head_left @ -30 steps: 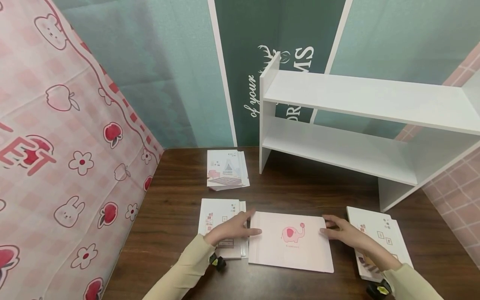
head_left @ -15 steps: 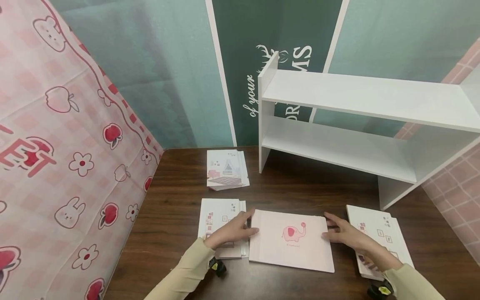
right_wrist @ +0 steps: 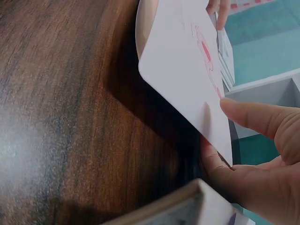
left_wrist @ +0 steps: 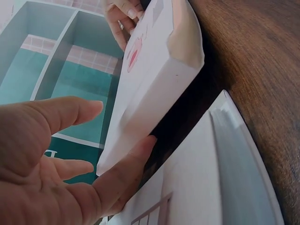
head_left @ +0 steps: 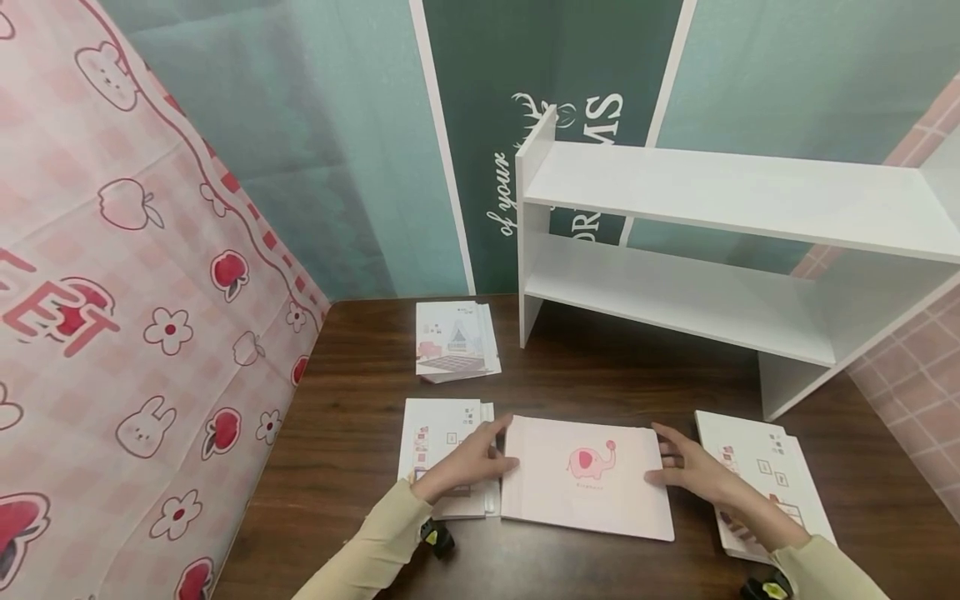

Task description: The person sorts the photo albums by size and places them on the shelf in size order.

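Observation:
A pale pink book [head_left: 555, 500] with an elephant on its cover lies flat between my two hands, its thick spine to the left. With thumb apart from the cover, my left hand [head_left: 468, 460] touches the spine; in the left wrist view one fingertip [left_wrist: 149, 140] meets its lower edge. My right hand [head_left: 693, 468] pinches the book's right edge, thumb [right_wrist: 241, 110] over the cover and fingers [right_wrist: 213, 161] under it. A dark shadow lies beneath that edge in the right wrist view. Fingertips behind the book are hidden.
A stack of white books [head_left: 431, 417] lies under my left hand, another stack [head_left: 776, 467] under my right forearm. Farther back lies a third stack [head_left: 453, 337]. A white two-tier shelf [head_left: 675, 267] stands at the back right of the brown table [head_left: 337, 358].
Between my hands the pink book has shifted slightly upward in the head view. Both hands have stayed at its sides. The stacks and shelf have kept their places.

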Tool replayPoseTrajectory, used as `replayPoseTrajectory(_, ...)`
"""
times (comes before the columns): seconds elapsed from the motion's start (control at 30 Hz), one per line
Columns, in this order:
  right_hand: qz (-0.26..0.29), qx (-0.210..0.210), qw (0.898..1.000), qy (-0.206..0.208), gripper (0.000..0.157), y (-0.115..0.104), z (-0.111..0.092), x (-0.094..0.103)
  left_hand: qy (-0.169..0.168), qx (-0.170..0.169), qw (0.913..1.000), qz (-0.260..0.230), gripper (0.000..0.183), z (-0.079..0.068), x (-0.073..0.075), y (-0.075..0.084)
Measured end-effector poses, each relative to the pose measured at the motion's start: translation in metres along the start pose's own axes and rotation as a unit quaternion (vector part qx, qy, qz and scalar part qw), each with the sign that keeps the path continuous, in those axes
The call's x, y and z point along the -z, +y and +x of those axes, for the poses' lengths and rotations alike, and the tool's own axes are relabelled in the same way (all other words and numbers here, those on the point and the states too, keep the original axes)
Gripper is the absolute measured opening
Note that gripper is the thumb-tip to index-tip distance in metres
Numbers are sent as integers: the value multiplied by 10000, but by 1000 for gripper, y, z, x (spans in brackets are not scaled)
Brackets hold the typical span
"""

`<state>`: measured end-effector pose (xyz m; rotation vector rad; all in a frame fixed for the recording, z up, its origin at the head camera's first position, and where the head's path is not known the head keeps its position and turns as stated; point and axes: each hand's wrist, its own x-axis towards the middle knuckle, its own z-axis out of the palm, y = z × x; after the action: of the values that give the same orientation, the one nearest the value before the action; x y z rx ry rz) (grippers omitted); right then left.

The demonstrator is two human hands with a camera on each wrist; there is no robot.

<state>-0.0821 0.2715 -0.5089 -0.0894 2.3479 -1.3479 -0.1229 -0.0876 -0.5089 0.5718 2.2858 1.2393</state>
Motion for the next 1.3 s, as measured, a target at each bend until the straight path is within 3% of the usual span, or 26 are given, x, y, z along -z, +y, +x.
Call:
replayPoseTrajectory(0.27, 924, 51, 9947, -450, 93, 5, 3, -2, 164, -146, 9992, -334, 72, -4, -2, 0)
replayPoseTrajectory(0.4, 1229, 111, 9903, -640, 94, 8, 4, -3, 284, -410, 9985, -229, 69, -6, -2, -1)
replayPoseTrajectory(0.47, 1328, 95, 9889, -661, 95, 9, 5, -3, 311, -350, 9987, -206, 68, -5, -2, -2)
replayPoseTrajectory(0.63, 1394, -16, 9883, -612, 97, 9, 7, -6, 260, -54, 9994, -217, 69, -2, -4, -5)
replayPoseTrajectory(0.83, 1290, -286, 9897, -559, 101, 7, 6, -7, 201, -42, 9998, -4, 73, -4, -7, -7)
replayPoseTrajectory(0.97, 1221, -265, 9900, -655, 103, 8, 4, -7, 197, -117, 9997, 116, 75, -5, -7, -6)
replayPoseTrajectory(1.3, 1356, 5, 9892, -547, 111, 9, 1, -13, 86, 235, 9997, 81, 83, -4, -5, -2)
